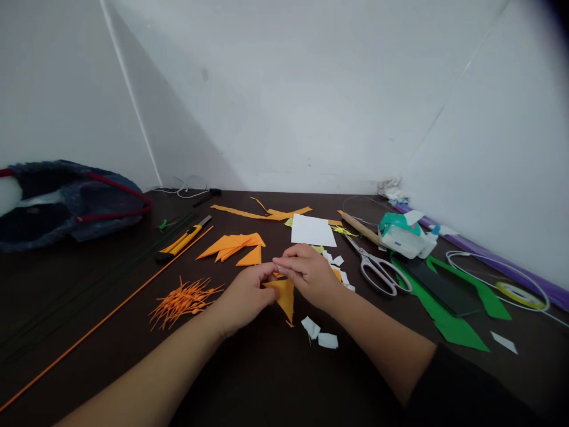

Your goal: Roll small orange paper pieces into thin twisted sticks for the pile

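Note:
My left hand (246, 293) and my right hand (309, 274) meet over the middle of the dark table (249, 379). Together they pinch an orange paper triangle (284, 296) whose tip points down toward me. The fingers of both hands are closed on its upper edge. Several more orange paper triangles (235, 246) lie just beyond the hands. A heap of thin orange paper slivers (182, 299) sits to the left of my left hand. Small white paper scraps (320, 333) lie below my right wrist.
Scissors (377, 268), a white sheet (312, 231), a teal-and-white tape dispenser (402, 234) and green paper (448, 320) lie to the right. A yellow utility knife (182, 240), a long orange stick (106, 317) and a dark bag (66, 201) are on the left. White walls close the back.

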`<state>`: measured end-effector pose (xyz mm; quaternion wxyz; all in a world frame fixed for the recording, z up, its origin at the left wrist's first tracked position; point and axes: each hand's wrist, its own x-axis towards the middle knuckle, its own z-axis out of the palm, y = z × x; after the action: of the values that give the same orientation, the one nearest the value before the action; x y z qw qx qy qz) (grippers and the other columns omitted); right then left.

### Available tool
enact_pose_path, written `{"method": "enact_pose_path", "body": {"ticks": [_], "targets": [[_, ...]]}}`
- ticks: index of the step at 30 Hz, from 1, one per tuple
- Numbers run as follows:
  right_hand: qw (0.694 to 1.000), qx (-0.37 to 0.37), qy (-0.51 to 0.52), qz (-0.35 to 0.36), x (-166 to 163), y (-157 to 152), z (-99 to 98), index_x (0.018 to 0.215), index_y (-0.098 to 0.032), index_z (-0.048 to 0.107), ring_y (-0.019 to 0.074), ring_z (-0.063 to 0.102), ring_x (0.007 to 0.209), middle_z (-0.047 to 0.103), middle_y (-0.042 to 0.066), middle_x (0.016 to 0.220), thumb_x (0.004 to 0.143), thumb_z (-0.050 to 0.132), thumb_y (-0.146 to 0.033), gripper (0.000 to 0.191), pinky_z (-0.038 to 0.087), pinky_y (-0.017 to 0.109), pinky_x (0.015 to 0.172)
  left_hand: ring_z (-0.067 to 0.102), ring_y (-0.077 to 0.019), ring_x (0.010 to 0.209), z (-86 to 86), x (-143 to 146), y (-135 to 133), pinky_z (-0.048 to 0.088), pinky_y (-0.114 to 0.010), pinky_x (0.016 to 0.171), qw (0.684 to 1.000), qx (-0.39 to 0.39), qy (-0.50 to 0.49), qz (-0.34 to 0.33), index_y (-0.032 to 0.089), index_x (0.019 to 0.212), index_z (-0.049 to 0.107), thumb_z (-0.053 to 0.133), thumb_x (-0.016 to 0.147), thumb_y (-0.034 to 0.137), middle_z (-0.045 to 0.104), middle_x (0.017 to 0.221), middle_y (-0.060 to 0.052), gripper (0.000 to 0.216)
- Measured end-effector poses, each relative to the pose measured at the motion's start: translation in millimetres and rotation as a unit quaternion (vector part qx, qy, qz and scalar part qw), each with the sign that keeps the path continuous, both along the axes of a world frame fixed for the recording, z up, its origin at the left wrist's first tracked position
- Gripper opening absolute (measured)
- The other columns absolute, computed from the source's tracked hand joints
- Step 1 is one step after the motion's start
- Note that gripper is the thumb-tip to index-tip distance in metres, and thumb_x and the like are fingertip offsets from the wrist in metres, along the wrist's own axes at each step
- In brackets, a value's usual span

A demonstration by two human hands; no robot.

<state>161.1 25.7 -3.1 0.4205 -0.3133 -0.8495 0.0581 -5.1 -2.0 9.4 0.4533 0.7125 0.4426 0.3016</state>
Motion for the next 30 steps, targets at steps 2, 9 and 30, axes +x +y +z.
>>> {"method": "enact_pose_path", "body": {"ticks": [2, 9, 30], "targets": [[1.000, -0.002, 0.015, -0.003, 1, 1, -0.1, 0.093, -0.025, 0.066, 0.0160, 0.053, 0.081, 0.061, 0.004, 0.086, 0.083, 0.050, -0.020, 0.020, 0.045, 0.032, 0.072, 0.043, -0.0115, 0.058, -0.6, 0, 0, 0.033, -0.023, 0.053, 1.000, -0.003, 0.006, -0.007, 0.017, 0.091, 0.058, 0.046, 0.064, 0.012, 0.047, 0.065, 0.003, 0.030], [0.965, -0.201, 0.159, -0.058, 10, 12, -1.5, 0.085, -0.023, 0.063, 0.0128, 0.055, 0.062, 0.061, -0.001, 0.070, 0.075, 0.056, -0.020, 0.013, 0.044, 0.028, 0.059, 0.042, -0.0110, 0.056, 5.2, -6, 6, 0.033, -0.023, 0.051, 0.995, 0.019, 0.065, 0.073, 0.021, 0.110, 0.056, 0.048, 0.064, 0.013, 0.047, 0.068, 0.003, 0.047], [0.949, -0.259, 0.180, -0.004, 10, 8, 3.9, 0.074, -0.021, 0.062, 0.0123, 0.054, 0.067, 0.059, 0.000, 0.073, 0.072, 0.060, -0.019, 0.004, 0.045, 0.027, 0.064, 0.043, -0.0102, 0.057, 11.3, 0, -2, 0.032, -0.024, 0.053, 0.997, -0.045, -0.054, 0.006, 0.020, 0.110, 0.052, 0.051, 0.067, 0.014, 0.043, 0.065, 0.005, 0.044]]}}
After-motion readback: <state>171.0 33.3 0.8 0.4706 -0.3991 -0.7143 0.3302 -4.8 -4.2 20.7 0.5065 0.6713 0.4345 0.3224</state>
